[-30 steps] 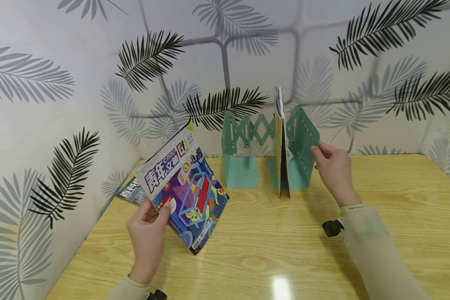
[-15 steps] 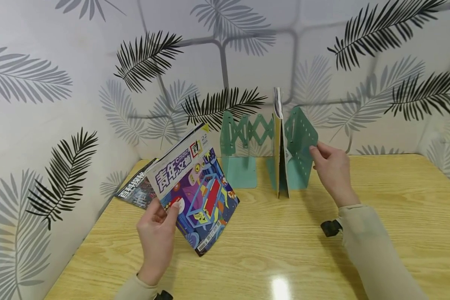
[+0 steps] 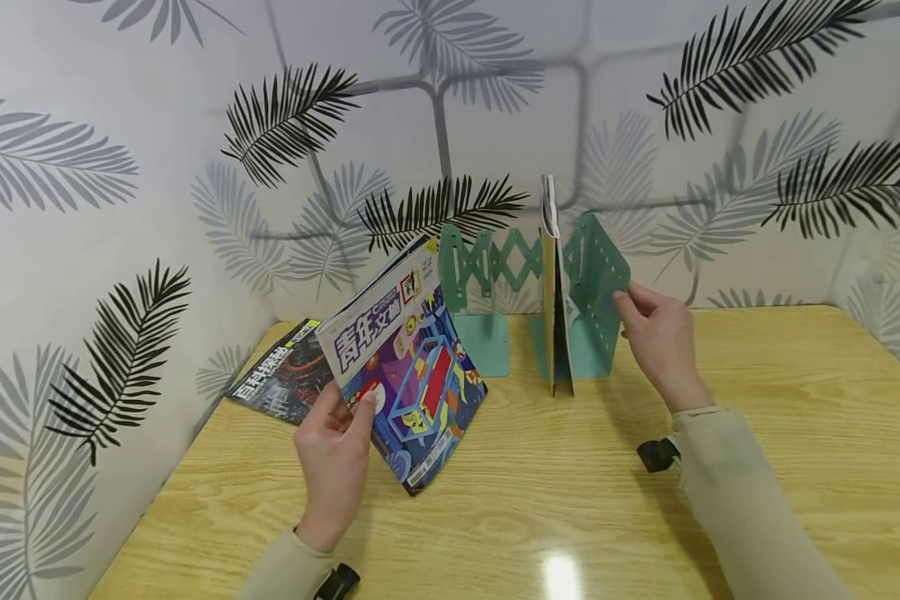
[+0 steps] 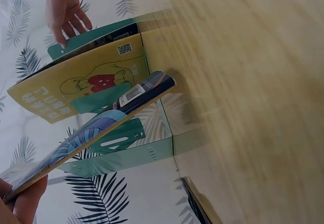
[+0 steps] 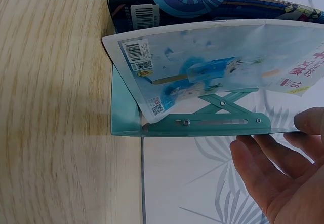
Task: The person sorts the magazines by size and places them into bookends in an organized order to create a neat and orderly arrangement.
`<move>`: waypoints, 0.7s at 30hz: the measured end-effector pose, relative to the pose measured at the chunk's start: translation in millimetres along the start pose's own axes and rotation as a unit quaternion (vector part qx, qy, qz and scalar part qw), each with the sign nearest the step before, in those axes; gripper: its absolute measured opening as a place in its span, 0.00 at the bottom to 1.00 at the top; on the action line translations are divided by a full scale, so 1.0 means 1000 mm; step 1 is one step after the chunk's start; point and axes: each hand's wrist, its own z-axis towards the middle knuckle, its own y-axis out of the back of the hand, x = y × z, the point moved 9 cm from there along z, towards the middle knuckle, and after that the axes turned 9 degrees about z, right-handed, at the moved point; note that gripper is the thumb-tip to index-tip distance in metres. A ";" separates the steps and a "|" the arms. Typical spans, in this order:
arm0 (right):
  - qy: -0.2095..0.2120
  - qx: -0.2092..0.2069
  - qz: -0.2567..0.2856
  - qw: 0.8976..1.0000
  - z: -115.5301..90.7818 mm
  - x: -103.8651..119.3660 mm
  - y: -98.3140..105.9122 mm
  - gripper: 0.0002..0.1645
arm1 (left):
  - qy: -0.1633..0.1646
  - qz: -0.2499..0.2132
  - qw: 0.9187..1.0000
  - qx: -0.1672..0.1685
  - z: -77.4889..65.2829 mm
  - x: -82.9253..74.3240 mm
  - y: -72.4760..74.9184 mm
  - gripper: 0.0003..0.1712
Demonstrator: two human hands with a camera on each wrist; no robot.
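Note:
My left hand point(image 3: 333, 471) grips a magazine point(image 3: 420, 392) with a purple and blue cover, thumb across its front. It is tilted above the table, left of a green folding book rack point(image 3: 603, 283). With thumb and fingers, my right hand point(image 3: 660, 346) pinches the upright edge of the rack's right plate. Inside the rack, thin magazines point(image 3: 552, 300) stand upright near that plate. A yellow back cover point(image 4: 96, 77) faces the left wrist view, and a pale blue cover point(image 5: 202, 64) shows in the right wrist view. The held magazine overlaps the rack's left plate in the head view.
A dark magazine point(image 3: 288, 375) lies flat at the table's back left, partly hidden by the held one. The wooden table point(image 3: 540, 475) meets a leaf-patterned wall point(image 3: 510, 100) behind the rack. The rack's lattice point(image 3: 521, 258) links its two ends.
My left hand has carried the magazine to the right and slightly up, toward the rack, uncovering more of the dark magazine. My right hand stays at the rack's right plate.

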 end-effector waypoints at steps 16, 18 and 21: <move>0.003 -0.005 -0.007 1.000 0.000 0.000 -0.001 0.28 | 0.015 0.049 0.999 0.003 0.012 -0.016 -0.024 0.17; 0.000 -0.006 -0.007 1.000 0.000 0.000 0.000 0.29 | 0.012 0.049 0.999 0.004 0.013 -0.024 -0.028 0.17; -0.004 -0.006 -0.005 1.000 0.000 -0.001 0.000 0.29 | 0.010 0.051 0.999 0.001 0.015 -0.024 -0.033 0.17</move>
